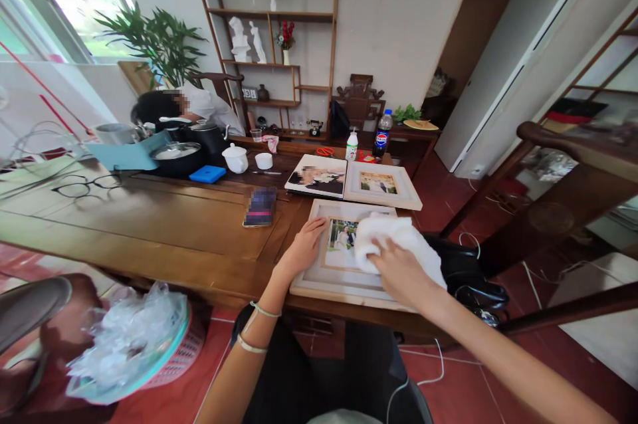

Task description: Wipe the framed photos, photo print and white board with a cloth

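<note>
A framed photo (309,278) with a wide pale border lies flat at the table's near edge. My left hand (306,244) rests on its left side with the fingers laid flat. My right hand (399,271) presses a bunched white cloth (399,234) onto the right part of the frame, hiding part of the picture. Just beyond it lie a second framed photo (381,185) and a photo album (316,175) showing a picture on its cover.
On the wooden table (199,231) are a phone (260,207), eyeglasses (82,186), a blue box (207,174), a white teapot (235,158), a small bottle (351,146) and a cola bottle (383,135). A person (209,108) leans at the far side. A lined basket (174,357) stands lower left.
</note>
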`<control>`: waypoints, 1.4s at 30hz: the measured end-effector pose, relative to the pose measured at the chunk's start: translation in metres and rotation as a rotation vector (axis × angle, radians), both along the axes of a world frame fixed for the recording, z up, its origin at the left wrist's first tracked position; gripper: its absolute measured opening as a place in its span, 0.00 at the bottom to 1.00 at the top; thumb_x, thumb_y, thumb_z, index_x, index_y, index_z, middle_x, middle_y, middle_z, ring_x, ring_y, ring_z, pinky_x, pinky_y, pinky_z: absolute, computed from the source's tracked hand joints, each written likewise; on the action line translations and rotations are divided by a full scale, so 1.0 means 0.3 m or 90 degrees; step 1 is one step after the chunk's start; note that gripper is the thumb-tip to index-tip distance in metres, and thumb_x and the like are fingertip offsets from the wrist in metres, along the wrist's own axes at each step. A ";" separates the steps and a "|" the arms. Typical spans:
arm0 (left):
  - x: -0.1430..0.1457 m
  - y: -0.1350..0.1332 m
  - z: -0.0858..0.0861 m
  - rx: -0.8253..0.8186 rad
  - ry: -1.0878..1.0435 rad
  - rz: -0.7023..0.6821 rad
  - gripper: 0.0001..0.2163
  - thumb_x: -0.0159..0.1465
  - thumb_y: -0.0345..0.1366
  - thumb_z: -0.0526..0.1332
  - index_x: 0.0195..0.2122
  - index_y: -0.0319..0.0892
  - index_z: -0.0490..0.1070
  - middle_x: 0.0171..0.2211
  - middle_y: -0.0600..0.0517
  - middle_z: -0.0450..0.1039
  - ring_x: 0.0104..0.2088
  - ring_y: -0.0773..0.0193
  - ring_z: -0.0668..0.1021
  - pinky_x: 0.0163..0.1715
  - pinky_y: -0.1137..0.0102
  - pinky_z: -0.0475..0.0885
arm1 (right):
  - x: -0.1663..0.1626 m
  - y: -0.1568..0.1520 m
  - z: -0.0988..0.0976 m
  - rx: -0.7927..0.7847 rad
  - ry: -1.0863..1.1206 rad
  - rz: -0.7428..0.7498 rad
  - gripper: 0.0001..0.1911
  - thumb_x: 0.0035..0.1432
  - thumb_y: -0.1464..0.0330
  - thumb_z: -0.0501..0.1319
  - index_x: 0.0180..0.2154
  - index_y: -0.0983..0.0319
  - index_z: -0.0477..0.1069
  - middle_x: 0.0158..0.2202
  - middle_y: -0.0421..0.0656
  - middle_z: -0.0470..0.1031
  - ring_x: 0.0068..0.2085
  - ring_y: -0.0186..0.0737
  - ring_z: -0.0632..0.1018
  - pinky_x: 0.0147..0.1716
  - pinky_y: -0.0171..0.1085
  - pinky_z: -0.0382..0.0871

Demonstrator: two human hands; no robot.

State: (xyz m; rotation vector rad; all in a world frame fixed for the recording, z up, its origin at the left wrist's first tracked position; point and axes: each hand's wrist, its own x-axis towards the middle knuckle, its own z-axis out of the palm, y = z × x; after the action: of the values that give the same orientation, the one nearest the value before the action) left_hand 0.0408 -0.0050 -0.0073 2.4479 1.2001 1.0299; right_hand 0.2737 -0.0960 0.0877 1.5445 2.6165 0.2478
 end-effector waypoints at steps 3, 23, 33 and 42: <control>-0.001 0.003 -0.004 0.001 0.001 -0.002 0.21 0.62 0.22 0.47 0.55 0.38 0.65 0.57 0.43 0.65 0.61 0.59 0.62 0.60 0.55 0.60 | -0.064 -0.133 0.026 -0.079 0.050 0.069 0.25 0.46 0.79 0.54 0.47 0.64 0.72 0.58 0.57 0.64 0.56 0.60 0.68 0.47 0.51 0.68; 0.002 0.007 0.004 -0.012 0.002 0.002 0.19 0.63 0.23 0.47 0.54 0.36 0.66 0.56 0.41 0.66 0.60 0.57 0.64 0.59 0.54 0.62 | 0.009 0.187 -0.050 0.025 0.094 -0.045 0.30 0.46 0.82 0.54 0.53 0.63 0.68 0.61 0.54 0.59 0.60 0.60 0.60 0.55 0.60 0.54; -0.005 0.006 -0.004 0.008 0.001 -0.008 0.21 0.62 0.22 0.47 0.55 0.39 0.65 0.57 0.43 0.65 0.60 0.59 0.63 0.60 0.55 0.60 | -0.066 -0.255 0.044 -0.240 0.234 0.140 0.29 0.44 0.79 0.56 0.50 0.56 0.71 0.65 0.45 0.51 0.65 0.57 0.49 0.61 0.59 0.47; -0.003 0.002 0.010 -0.006 -0.002 -0.012 0.20 0.63 0.23 0.47 0.54 0.37 0.66 0.56 0.42 0.66 0.60 0.58 0.64 0.60 0.55 0.61 | 0.069 0.083 -0.070 0.017 0.164 0.006 0.33 0.38 0.85 0.53 0.47 0.60 0.73 0.63 0.45 0.58 0.65 0.53 0.51 0.62 0.55 0.44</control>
State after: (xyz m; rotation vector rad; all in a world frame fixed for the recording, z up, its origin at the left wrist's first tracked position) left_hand 0.0398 -0.0045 -0.0042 2.4441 1.1766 1.0201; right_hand 0.2944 -0.0713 0.0667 1.6742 2.8235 0.0882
